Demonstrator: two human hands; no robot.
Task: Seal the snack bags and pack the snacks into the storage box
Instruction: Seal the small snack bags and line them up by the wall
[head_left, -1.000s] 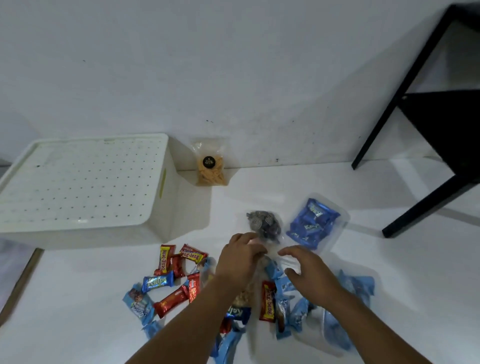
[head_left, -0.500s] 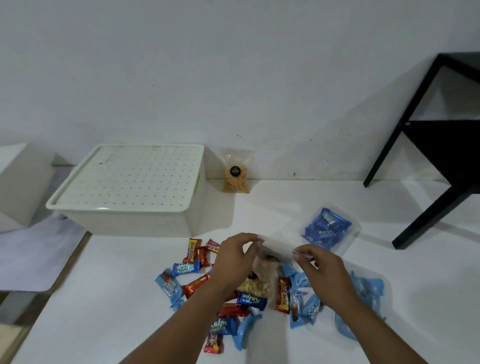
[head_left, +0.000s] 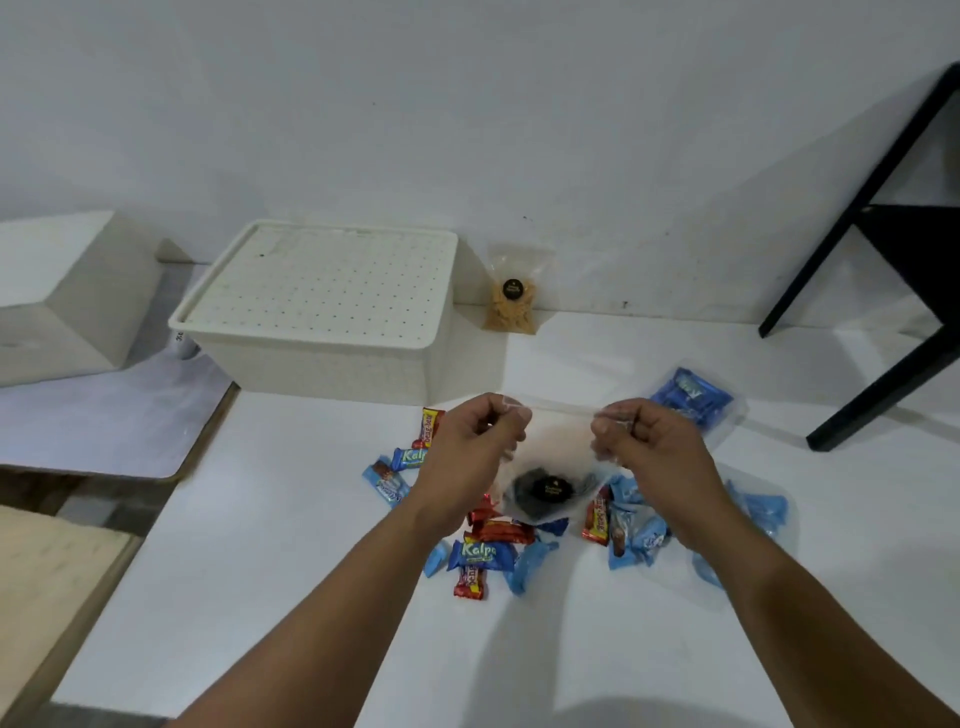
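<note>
Head view: left hand (head_left: 470, 434) and right hand (head_left: 647, 441) each grip clear bag (head_left: 553, 467) top.

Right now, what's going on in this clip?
A person holds a clear snack bag up over the table, the left hand and right hand each pinching a top corner, apparently to seal it. Dark contents and a round black label sit at its bottom. Loose wrapped snacks lie scattered below. The white storage box stands behind with its lid on.
</note>
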